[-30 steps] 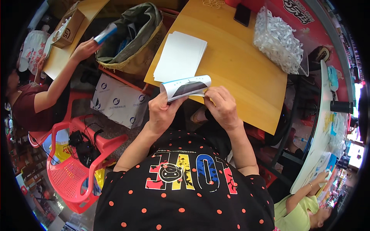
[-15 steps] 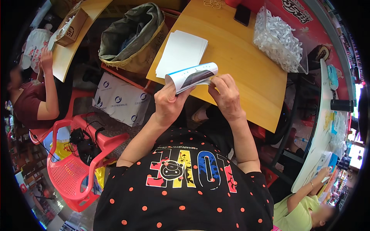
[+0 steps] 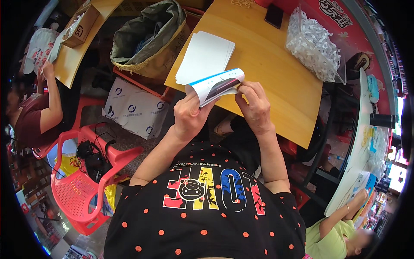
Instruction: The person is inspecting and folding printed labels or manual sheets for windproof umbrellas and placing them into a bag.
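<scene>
Bright, fairly even middle inside a black, rounded fisheye rim.
Soft light falls on the yellow-brown wooden tabletop [image 3: 280, 95] and the curled white sheet with a blue edge and dark print [image 3: 217, 86]; shadow gathers beneath the tabletop. The far right edge glares (patches there burn out to white), and the long white table [image 3: 360, 149] bends near the rim, where small details smear.

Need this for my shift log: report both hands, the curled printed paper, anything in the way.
Left hand gripping curled printed paper. Right hand at its right edge, grip unclear. No obstruction seen; white paper stack beyond, on wooden table.
</scene>
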The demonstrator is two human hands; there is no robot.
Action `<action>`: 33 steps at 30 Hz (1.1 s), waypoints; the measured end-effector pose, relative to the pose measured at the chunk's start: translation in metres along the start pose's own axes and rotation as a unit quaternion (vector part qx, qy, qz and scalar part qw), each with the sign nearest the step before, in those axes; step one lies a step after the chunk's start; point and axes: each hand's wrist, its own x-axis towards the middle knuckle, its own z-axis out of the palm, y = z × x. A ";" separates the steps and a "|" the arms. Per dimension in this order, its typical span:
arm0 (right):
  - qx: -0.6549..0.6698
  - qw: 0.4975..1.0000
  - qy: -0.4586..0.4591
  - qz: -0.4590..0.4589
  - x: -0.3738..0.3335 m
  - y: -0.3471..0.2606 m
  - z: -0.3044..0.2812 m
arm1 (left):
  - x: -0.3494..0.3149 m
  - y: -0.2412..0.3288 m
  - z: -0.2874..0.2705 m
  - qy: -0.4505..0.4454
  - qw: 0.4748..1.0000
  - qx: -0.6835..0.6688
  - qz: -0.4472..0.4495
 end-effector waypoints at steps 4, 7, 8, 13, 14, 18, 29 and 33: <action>0.018 1.000 -0.003 0.023 -0.003 0.002 0.002 | -0.001 -0.002 0.000 -0.004 1.000 0.005 0.006; 0.016 0.999 -0.001 0.040 -0.003 -0.001 0.003 | -0.002 -0.004 0.000 -0.007 1.000 0.002 0.005; 0.016 0.999 0.001 0.043 -0.002 -0.002 0.003 | -0.002 -0.004 0.000 -0.006 1.000 0.001 0.007; 0.068 0.988 -0.039 0.131 -0.006 0.000 0.000 | -0.002 -0.005 -0.001 -0.007 1.000 0.010 0.023; 0.115 0.972 -0.055 0.198 -0.005 -0.003 -0.003 | -0.002 -0.006 -0.001 -0.005 1.000 0.011 0.026; 0.330 0.863 -0.031 0.381 -0.005 0.008 -0.015 | 0.000 -0.009 -0.006 -0.010 1.000 0.007 0.027; 0.275 0.862 -0.240 0.353 0.006 0.022 -0.022 | 0.002 -0.009 -0.012 -0.058 0.998 0.002 0.033; 0.262 0.862 -0.241 0.361 -0.001 0.023 -0.014 | 0.001 -0.011 -0.011 -0.066 0.997 -0.002 0.025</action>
